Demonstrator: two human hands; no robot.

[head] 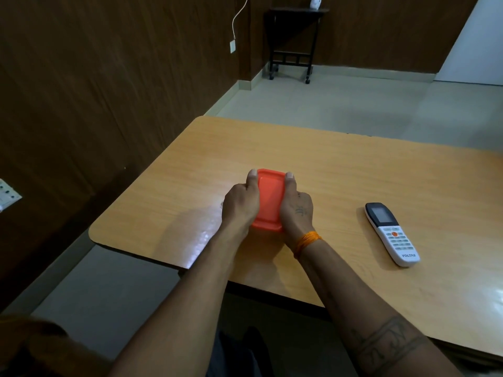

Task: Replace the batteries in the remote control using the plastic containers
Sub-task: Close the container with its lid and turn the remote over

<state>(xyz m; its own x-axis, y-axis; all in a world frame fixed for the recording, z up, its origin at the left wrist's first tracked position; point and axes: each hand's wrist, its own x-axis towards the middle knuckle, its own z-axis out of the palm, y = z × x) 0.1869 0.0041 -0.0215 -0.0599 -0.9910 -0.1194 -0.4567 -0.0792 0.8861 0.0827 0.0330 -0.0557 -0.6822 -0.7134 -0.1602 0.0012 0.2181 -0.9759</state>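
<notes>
Both hands are wrapped around an orange plastic container [269, 200] that sits on the tabletop [340, 170]. The left hand [241, 204] grips its left side and the right hand [296, 208] grips its right side. Each thumb lies along the top edge of the lid. The box is right between the hands, with its long side pointing away from the person. I think the lid is about to be pulled off, but it looks shut for now.

The remote control [390, 232] lies flat on the tabletop, well apart from the box, off to the right. Its long side also points mostly away from the person, with the dark screen end far and the white button end near. The right hand is the nearer one to it.

The box is smooth and shiny, with round corners and a raised rim. The remote is hard white plastic with small buttons. The tabletop is smooth, light wood color with round corners. An orange thread band [306, 240] is tied on the right wrist.
</notes>
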